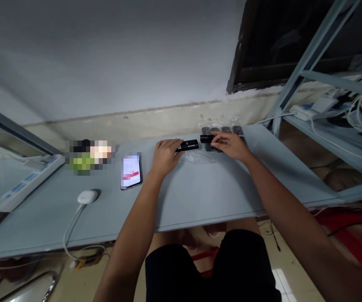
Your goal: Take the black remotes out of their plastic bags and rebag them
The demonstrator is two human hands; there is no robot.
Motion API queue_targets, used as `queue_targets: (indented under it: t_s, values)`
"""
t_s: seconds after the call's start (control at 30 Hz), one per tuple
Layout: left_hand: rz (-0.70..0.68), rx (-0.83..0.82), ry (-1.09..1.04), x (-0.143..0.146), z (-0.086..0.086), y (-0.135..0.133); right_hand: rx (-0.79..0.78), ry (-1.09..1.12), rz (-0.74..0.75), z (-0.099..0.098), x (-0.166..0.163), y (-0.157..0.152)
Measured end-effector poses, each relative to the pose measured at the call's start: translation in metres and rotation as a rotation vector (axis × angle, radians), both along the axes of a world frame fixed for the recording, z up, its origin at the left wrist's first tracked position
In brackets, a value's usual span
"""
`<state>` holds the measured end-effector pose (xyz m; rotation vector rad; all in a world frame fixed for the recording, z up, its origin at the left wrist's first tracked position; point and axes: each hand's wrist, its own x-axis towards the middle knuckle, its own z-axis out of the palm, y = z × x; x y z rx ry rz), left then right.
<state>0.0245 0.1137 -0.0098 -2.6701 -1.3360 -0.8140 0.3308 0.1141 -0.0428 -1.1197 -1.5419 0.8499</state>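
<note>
My left hand [166, 156] is closed around one end of a black elongated piece [190, 145] with a pale strip along its top. In my right hand [229, 144], the fingertips pinch a smaller black piece [206, 139], its free end turned toward the first. A narrow gap separates the two pieces. Behind and below my right hand lie several dark cylinder-like items [237, 130] in clear plastic, partly hidden by the hand. Clear crumpled plastic [200, 157] lies on the grey table [206, 193] under the two pieces.
Left of my left hand lies a lit phone [131, 171]. A white rounded device [87, 197] with a cable sits nearer the front edge. A power strip [30, 182] is at the far left. Another power strip [305, 112] and tangled cables lie on the right shelf. A wall stands behind.
</note>
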Motion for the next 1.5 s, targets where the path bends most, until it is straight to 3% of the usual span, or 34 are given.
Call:
queue_targets:
  t_s: [0.33,1.5]
  values:
    - [-0.016,-0.006,-0.009,0.0,-0.004,0.002,-0.055,-0.044,0.025,-0.004,0.0,0.001]
    - [-0.046,0.035,-0.052,-0.003,-0.011,0.008,-0.029,-0.114,0.053,-0.008,0.003,0.004]
